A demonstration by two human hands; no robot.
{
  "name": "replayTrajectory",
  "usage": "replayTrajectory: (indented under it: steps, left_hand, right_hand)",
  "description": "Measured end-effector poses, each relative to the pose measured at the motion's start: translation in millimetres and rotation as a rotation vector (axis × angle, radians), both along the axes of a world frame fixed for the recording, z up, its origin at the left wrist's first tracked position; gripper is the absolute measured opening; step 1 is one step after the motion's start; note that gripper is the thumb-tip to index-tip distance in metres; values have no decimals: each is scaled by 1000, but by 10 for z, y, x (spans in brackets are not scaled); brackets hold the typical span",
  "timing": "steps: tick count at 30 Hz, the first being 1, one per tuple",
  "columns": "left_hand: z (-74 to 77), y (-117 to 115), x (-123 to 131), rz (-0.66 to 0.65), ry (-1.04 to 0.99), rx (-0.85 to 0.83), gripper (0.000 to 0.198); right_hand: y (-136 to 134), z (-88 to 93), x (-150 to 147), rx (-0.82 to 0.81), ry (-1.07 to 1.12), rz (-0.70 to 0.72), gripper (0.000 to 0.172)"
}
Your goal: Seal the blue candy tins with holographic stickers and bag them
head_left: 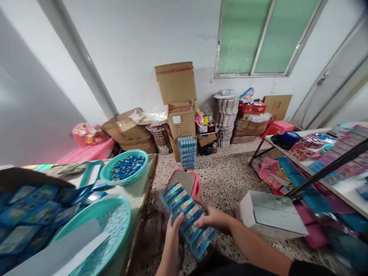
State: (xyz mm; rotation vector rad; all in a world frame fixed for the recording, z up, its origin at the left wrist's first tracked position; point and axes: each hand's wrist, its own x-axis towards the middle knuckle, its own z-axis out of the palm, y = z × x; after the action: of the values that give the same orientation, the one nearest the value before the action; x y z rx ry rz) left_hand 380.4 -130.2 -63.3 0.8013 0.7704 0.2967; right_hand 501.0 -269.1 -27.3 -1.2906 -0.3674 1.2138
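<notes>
You are grasping a strip of blue packs (189, 215) with both hands; your left hand (173, 234) is gripping its left edge, thumb lying on top, and your right hand (216, 218) is holding the right edge, thumb pressing on the upper face; the strip is slanting in front of your body, just beyond the bench's right edge, its far end overlapping a pink-rimmed stool (185, 179) in view; whether that end is touching the stool, you cannot quite tell from this angle; on the bench (138, 199), a basin of pale beads (126, 224) is sitting by the near right edge, and a basin of blue beads (126, 181) is standing at the far right corner; loose blue packs (40, 211) are piling up toward the left edge; beyond the stool, a stack of blue packs (187, 153) is standing on the floor (214, 172).
</notes>
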Motion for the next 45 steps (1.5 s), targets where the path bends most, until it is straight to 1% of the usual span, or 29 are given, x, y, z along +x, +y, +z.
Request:
replayTrajectory:
  steps: [2,4,7,9,11,13,15,17,19,21,23,25,27,30,32,35,39,42,44,45]
  left_hand:
    - [35,-247,538,-50,-4,25,65]
    - [86,-475,1012,-125,6,38,69]
    - [112,-725,1620,-253,19,24,69]
    - [45,-817,1978,-327,23,2,65]
    - [-93,-861,2322,-389,41,-23,58]
    - [-271,-872,2671,-437,99,-32,52]
    - [-437,-861,3044,-498,173,-31,49]
    - [-553,-850,3447,-579,211,-20,51]
    - [-613,-854,3867,-639,196,1,56]
    - [-638,-867,4285,-682,155,27,60]
    - [-665,-868,4685,-730,130,89,58]
    - [-722,-847,5059,-770,146,171,54]
    - [-812,-806,5413,-787,184,227,53]
    - [-962,-712,5927,-773,233,250,56]
    - [-1035,-625,6257,-768,262,254,55]
    - [-1069,-457,6684,-787,296,221,52]
    - [-1028,-203,7087,-787,340,150,48]
    - [-1044,76,7359,-803,369,155,43]
    - [-1120,412,7576,-805,371,202,41]
    - [-1185,646,7700,-797,380,267,41]
  right_hand:
    - [-326,-62,357,-9,20,-113,107]
    - [-579,-146,629,-2,36,-229,103]
    - [-811,-320,903,25,90,-423,97]
    - [-892,-443,1067,24,141,-540,94]
    - [-934,-550,1278,3,188,-631,93]
    - [-939,-632,1551,-37,247,-699,90]
    - [-913,-691,1878,-56,317,-773,85]
    - [-872,-731,2238,-57,379,-844,79]
    - [-837,-761,2611,-39,420,-880,76]
    - [-823,-793,2978,-13,452,-878,74]
    - [-828,-834,3335,-9,465,-877,73]
    - [-840,-890,3693,-39,465,-877,72]
    - [-844,-964,4068,-64,467,-868,72]
    - [-812,-1112,4673,-81,497,-856,74]
    - [-769,-1226,5087,-94,506,-856,75]
    - [-697,-1396,5659,-100,513,-819,74]
    - [-569,-1606,6287,-132,572,-723,66]
    - [-342,-1785,6695,-117,588,-647,63]
    - [-83,-1942,6960,-141,580,-615,67]
    - [78,-2039,7094,-169,573,-611,70]
